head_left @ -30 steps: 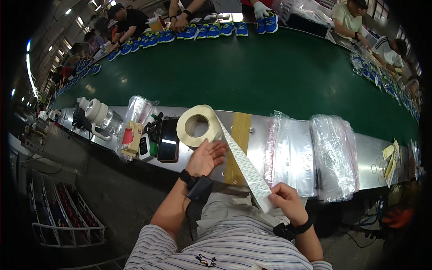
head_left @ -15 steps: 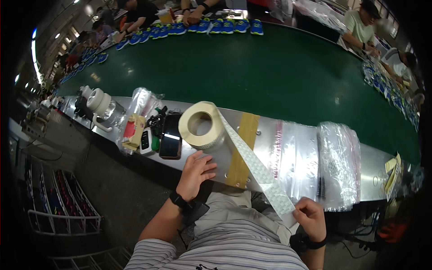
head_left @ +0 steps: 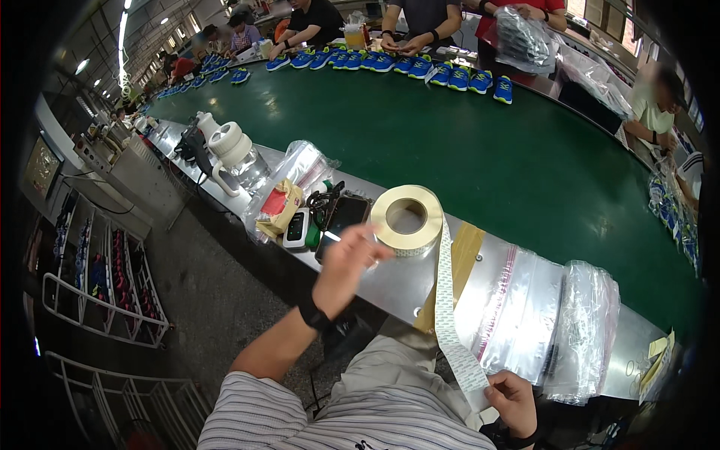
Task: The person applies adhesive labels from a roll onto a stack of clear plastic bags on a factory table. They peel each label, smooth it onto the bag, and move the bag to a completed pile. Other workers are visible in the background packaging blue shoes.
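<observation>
A thick roll of labels [head_left: 382, 217] lies on its side on the metal ledge. From it a long pale strip [head_left: 445, 292] with a printed pattern runs down toward my body. My right hand [head_left: 514, 403] pinches the strip's loose end between thumb and fingers, low in front of me. Smeared by motion, my left hand [head_left: 343, 271] is raised beside the roll, over the dark phone [head_left: 346, 217]; whether its fingers are closed does not show. Clear plastic bags [head_left: 517, 311] lie on the ledge to the right of the strip.
A green conveyor belt [head_left: 525, 180] stretches beyond the ledge, with blue shoes [head_left: 379, 61] lined along its far side. Several people work across it. At left on the ledge stand a white-lidded jug [head_left: 247, 169] and a small box [head_left: 279, 206]. Shoe racks [head_left: 109, 274] stand on the floor.
My left hand has risen from the ledge's near edge toward the roll. The view has shifted left, and the strip hangs steeper. My right hand still holds the strip's end.
</observation>
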